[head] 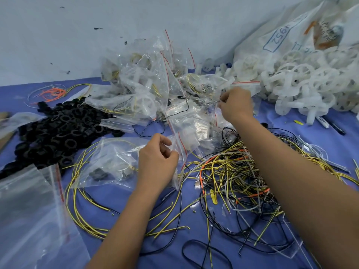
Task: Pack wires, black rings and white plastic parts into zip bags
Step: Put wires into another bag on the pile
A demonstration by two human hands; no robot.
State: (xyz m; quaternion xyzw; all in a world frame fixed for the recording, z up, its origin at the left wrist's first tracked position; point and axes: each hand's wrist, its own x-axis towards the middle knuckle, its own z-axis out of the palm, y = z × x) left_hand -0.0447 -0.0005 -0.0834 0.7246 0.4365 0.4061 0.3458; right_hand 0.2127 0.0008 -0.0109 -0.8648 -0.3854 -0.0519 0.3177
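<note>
Left hand (158,158) pinches the mouth of a filled bag (108,162) (wires inside); right hand (236,104), farther back, pinches another bag (198,121).

Both bare forearms reach forward over the tabletop (194,226). The left hand (158,162) sits nearer its front edge, fingers curled (thumb against fingertips, pinching). The right hand (236,104) reaches farther back, fingers likewise curled in a pinch.
</note>
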